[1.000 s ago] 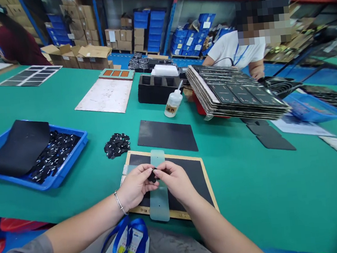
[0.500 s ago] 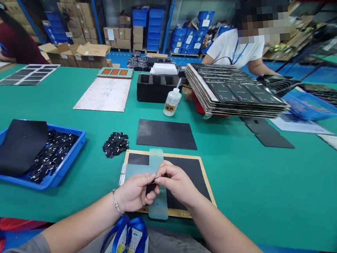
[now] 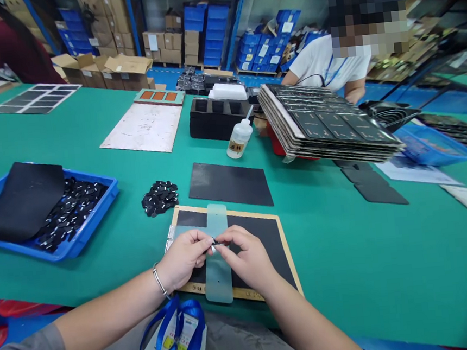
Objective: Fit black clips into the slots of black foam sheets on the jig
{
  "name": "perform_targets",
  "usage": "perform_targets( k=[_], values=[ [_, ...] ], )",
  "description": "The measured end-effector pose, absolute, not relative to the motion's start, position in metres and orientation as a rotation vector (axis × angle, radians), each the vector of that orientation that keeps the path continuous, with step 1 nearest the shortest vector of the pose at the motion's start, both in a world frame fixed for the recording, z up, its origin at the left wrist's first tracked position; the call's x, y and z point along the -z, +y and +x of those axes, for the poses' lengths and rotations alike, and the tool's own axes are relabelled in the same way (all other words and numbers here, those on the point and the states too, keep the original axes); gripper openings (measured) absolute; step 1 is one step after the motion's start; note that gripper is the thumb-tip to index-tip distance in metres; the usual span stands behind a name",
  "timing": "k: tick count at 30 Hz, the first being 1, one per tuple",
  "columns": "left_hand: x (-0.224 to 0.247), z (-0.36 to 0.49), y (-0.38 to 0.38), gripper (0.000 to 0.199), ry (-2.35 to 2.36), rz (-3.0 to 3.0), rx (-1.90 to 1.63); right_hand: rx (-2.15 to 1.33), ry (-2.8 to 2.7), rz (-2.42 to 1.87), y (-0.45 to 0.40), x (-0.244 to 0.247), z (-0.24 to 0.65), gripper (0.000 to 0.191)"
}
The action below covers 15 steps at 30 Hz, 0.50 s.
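Note:
Both hands meet above a wood-framed black board [image 3: 259, 243] that has a translucent bluish strip [image 3: 219, 285] across it. Between thumb and fingers my left hand [image 3: 187, 258] pinches a small black piece [image 3: 215, 242], mostly covered by fingertips. My right hand [image 3: 244, 253] has its thumb and fingertips closed on the right end of the same piece. Beyond the board's left corner lies a pile of small black pieces [image 3: 160, 198] with white marks. A flat black sheet [image 3: 230, 184] rests just past the board.
At left stands a blue tray [image 3: 94, 222] of black pieces under a black sheet [image 3: 23, 199]. A squeeze bottle [image 3: 239, 139], a black compartment block [image 3: 208, 120], a white board [image 3: 141, 128] and stacked panels [image 3: 327, 128] are farther back. Two people work across the table.
My left hand has turned over, so its palm faces down and the black piece shows less. My right hand's fingers have shifted slightly on the piece.

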State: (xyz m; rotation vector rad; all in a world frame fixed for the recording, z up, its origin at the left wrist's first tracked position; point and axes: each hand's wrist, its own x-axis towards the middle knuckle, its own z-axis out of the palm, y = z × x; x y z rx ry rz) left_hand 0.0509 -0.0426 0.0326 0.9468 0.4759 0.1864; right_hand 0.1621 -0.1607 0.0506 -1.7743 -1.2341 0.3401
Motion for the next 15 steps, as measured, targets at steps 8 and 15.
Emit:
perform_targets(
  k=[8,15],
  values=[
    [-0.0283,0.0484,-0.039,0.02,0.51,1.191,-0.155,-0.203,-1.277,-1.871,-0.1608,-0.0452,0.1615,0.01],
    [-0.0266,0.0462,-0.0382,0.019,0.524,1.546,-0.266,-0.074,-1.267,-1.936,-0.1579,-0.042,0.154,0.011]
  ],
)
